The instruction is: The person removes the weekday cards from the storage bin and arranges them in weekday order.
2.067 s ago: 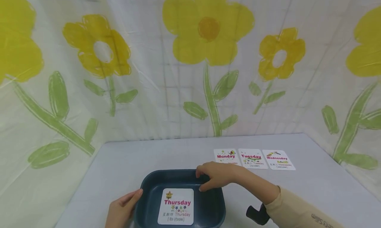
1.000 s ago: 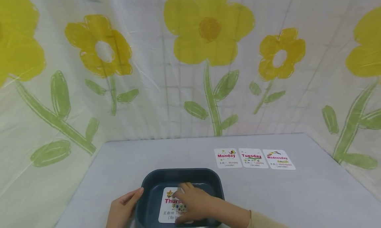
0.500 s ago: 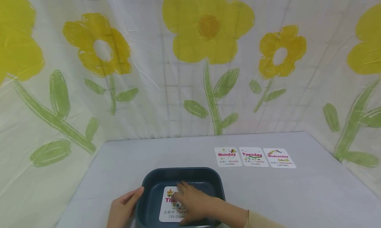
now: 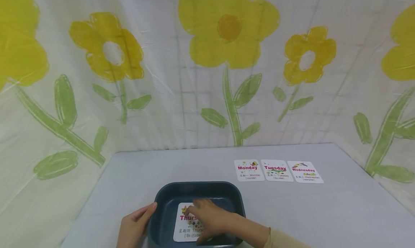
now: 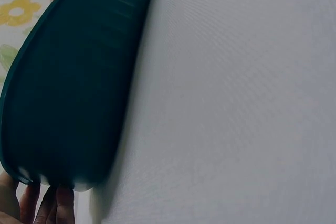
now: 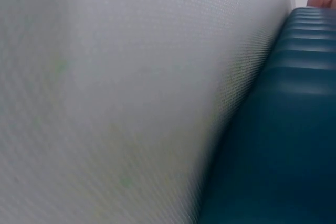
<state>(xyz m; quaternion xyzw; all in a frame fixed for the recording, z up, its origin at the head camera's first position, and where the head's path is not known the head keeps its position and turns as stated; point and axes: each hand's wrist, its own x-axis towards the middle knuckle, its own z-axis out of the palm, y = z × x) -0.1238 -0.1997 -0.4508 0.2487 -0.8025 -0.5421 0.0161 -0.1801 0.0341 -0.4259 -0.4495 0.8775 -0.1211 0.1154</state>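
A dark teal rectangular basin point(image 4: 199, 186) stands at the table's near edge, its outer side also filling much of the left wrist view. On its floor lies a white Thursday word card point(image 4: 184, 231). My left hand point(image 4: 136, 222) grips the basin's left rim, thumb on top and the other fingers on the outside. Inside the basin is my right hand point(image 4: 212, 219), spread over the right half of the card with thumb and fingers apart. It hides part of the printing. Whether the fingertips have hold of the card's edge is hard to see. The right wrist view shows the basin's outer wall point(image 6: 278, 145).
Three word cards lie in a row at the back right: Monday point(image 4: 249, 170), Tuesday point(image 4: 277, 170) and Wednesday point(image 4: 305, 172). They rest on a pale tabletop point(image 4: 308, 204). Behind it hangs a white curtain point(image 4: 162, 125) with painted yellow flowers.
From near the basin's far right corner, my right hand has moved down and left onto the Thursday card. Over the last second it stays there with only small shifts. My left hand keeps its place.
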